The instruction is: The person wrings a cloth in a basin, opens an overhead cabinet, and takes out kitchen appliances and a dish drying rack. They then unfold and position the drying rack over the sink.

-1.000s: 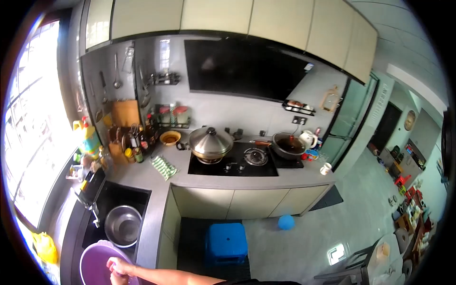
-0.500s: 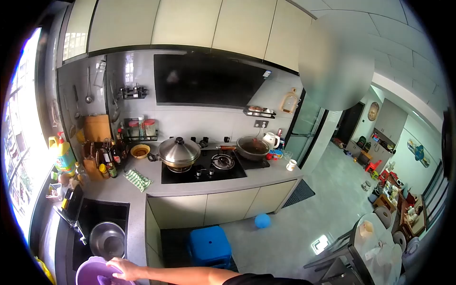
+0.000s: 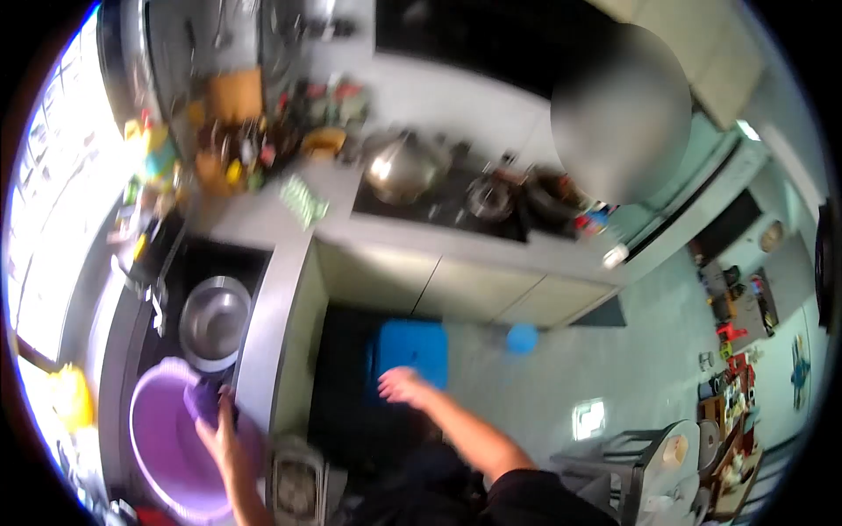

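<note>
A large light-purple basin point(image 3: 162, 438) stands at the left, by the sink. My left hand point(image 3: 224, 443) reaches over its right side and is closed on a darker purple object point(image 3: 203, 400); blur hides what kind it is. My right hand point(image 3: 405, 386) is in the air over the front edge of a blue stool point(image 3: 412, 346), holding nothing, its fingers loosely apart. Just beyond the basin, a steel bowl point(image 3: 216, 323) sits in the dark sink under the faucet point(image 3: 156, 307).
A lidded wok point(image 3: 405, 168) and a dark pan point(image 3: 553, 200) are on the stove. A green-striped cloth point(image 3: 303, 203) lies on the counter, near bottles and a knife block. A blue ball point(image 3: 521, 338) is on the floor. A yellow item point(image 3: 70, 396) is by the window.
My right hand has let go of the basin's rim and moved right, over the stool. My left hand has come into view, holding the purple object. The view has turned downward.
</note>
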Demonstrator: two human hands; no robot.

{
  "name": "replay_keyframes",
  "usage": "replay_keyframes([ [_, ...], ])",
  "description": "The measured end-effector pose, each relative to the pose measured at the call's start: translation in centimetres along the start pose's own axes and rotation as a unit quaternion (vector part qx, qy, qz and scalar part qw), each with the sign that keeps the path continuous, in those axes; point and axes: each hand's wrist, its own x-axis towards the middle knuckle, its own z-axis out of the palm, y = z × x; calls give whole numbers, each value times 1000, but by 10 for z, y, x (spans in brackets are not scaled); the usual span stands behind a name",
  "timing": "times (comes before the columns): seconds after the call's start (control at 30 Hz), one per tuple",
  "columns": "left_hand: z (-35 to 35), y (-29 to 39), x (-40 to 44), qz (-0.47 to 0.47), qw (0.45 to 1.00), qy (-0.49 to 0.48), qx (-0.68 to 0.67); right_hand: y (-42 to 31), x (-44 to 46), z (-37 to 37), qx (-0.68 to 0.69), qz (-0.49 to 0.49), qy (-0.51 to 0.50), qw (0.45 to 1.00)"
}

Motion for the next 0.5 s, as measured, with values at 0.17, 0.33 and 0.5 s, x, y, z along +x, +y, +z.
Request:
replay_keyframes([
  [0.17,65,-77,-41,-103,992,-53,-52,29,-94,-108,112,163,407,892],
  [0.33,119,-128,-110,-232,971,34,-36,71,-104,-202,79,202,457,863],
  [0.5,116,-176,-163,-274,953,106,76,99,-41,-263,-84,265,467,840],
])
